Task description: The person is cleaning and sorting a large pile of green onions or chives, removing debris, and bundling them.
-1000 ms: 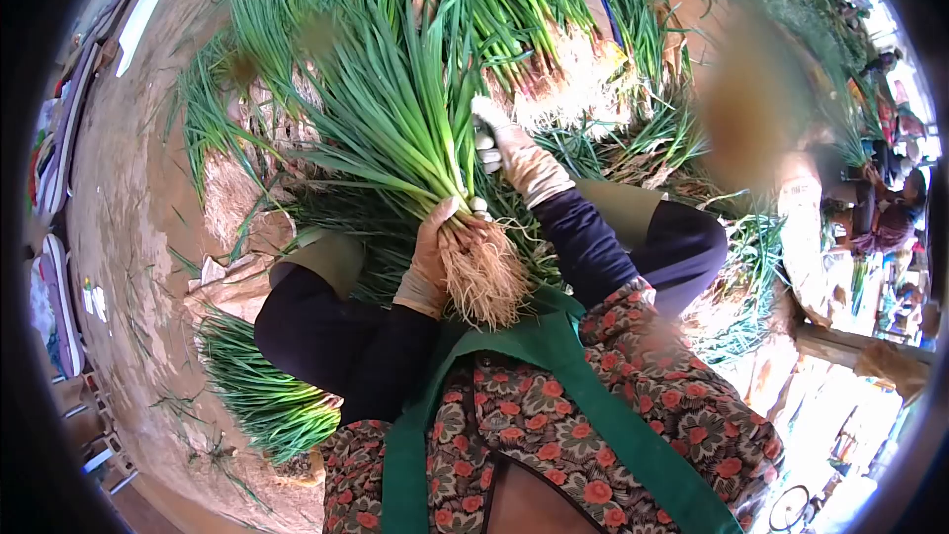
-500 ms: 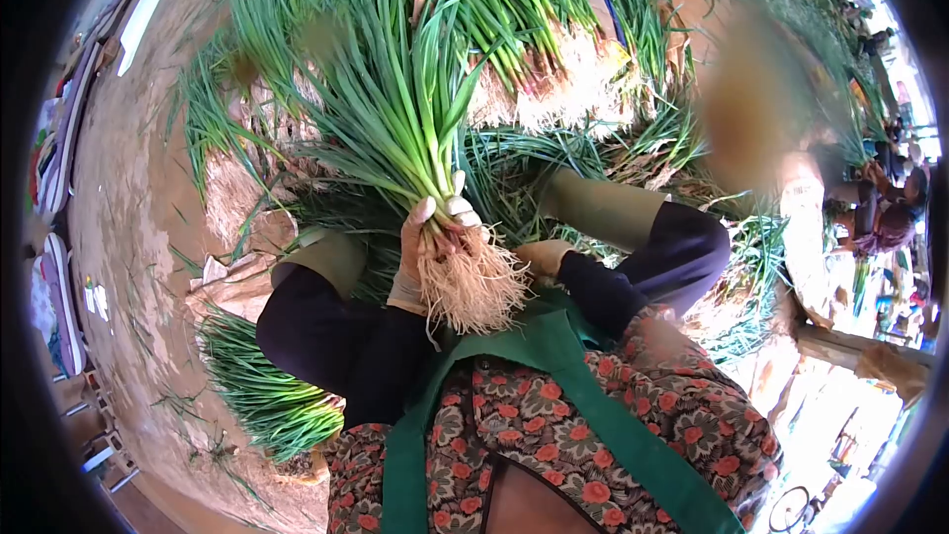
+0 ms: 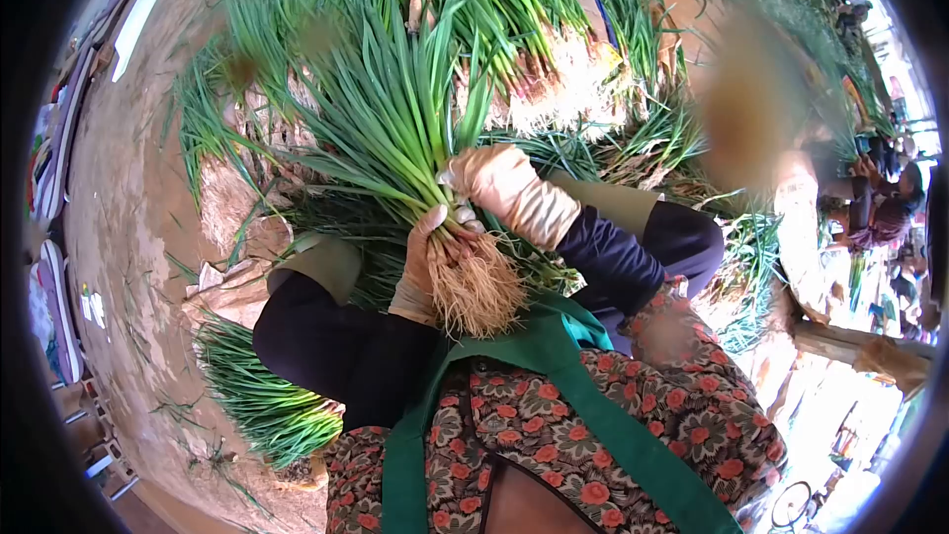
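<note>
A bunch of green garlic [image 3: 420,133] stands in front of my lap, its long flat leaves pointing away and its pale, stringy roots [image 3: 479,287] hanging toward my apron. My left hand [image 3: 420,257], in a pale glove, is closed round the base just above the roots. Higher up, my gloved right hand [image 3: 509,193] grips the white stems from the right side. Its fingertips are partly hidden among the stalks.
More green garlic with roots [image 3: 563,79] lies in a heap beyond the bunch. Another pile [image 3: 262,391] rests on the ground by my left knee. Loose leaves and brown wrapping [image 3: 232,287] lie nearby. At the far right another person [image 3: 885,213] is seated.
My right hand has come up from beside my lap to the stems and closed on them. My left hand keeps its hold near the roots.
</note>
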Demonstrator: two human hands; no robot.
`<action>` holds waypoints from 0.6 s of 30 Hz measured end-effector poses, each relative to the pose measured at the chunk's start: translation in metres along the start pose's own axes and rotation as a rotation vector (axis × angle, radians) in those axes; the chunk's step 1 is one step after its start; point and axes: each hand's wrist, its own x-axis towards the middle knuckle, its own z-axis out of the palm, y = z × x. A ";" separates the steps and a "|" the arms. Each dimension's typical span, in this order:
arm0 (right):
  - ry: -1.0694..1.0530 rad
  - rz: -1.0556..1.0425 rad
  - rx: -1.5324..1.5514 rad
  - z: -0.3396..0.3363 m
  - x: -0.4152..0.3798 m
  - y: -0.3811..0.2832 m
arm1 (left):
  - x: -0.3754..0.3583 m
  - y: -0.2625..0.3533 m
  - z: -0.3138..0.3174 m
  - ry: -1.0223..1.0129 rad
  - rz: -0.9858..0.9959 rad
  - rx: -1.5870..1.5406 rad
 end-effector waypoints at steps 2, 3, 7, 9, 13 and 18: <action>0.031 -0.040 0.000 -0.014 -0.008 -0.014 | -0.005 -0.006 0.015 0.038 0.064 -0.130; 0.047 -0.043 -0.030 -0.014 -0.012 -0.015 | -0.007 -0.004 0.032 0.039 0.066 -0.182; 0.019 0.220 0.153 -0.026 -0.024 -0.007 | -0.005 0.004 0.019 -0.097 0.033 -0.210; 0.143 0.189 0.345 -0.004 -0.046 -0.007 | -0.006 0.005 0.013 -0.073 0.007 -0.166; -0.046 0.272 0.523 -0.013 -0.075 -0.013 | -0.020 0.016 0.039 0.016 -0.113 0.210; -0.461 0.306 0.160 0.018 -0.102 0.021 | -0.022 0.022 0.051 0.061 -0.129 0.441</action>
